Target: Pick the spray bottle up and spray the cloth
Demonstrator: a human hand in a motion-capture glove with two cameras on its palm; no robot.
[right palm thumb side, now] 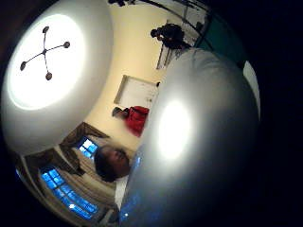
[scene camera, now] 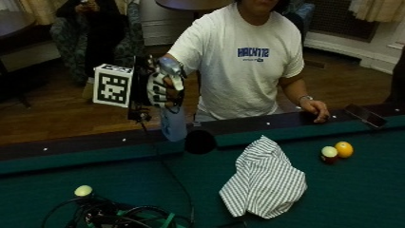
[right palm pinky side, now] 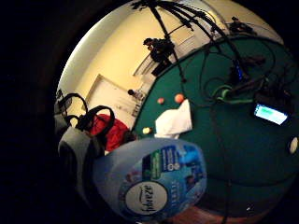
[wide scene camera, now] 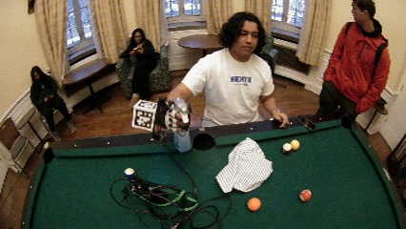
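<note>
Item: Febreze spray bottle [scene camera: 173, 124], grasped at its neck by the gloved right grip [scene camera: 159, 88] and held upright in the air above the pool table's [scene camera: 354, 190] near rail, beside the side pocket [scene camera: 200, 141]. Step: pick-up judged complete, spraying not yet done. Target: striped cloth [scene camera: 265, 178] lies crumpled on the felt, well apart from the bottle toward the table's middle; the next move calls for carrying the nozzle over it and aiming down.

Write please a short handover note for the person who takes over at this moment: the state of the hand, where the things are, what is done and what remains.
Right hand: grips the Febreze spray bottle near its top, lifted above the pool table's rail.
Striped cloth: lies crumpled on the green felt, apart from the bottle.
Left hand: bare, rests on the rail.
Done: bottle picked up.
Left: aim the nozzle at the cloth and spray; no sign of spraying shows yet.
</note>
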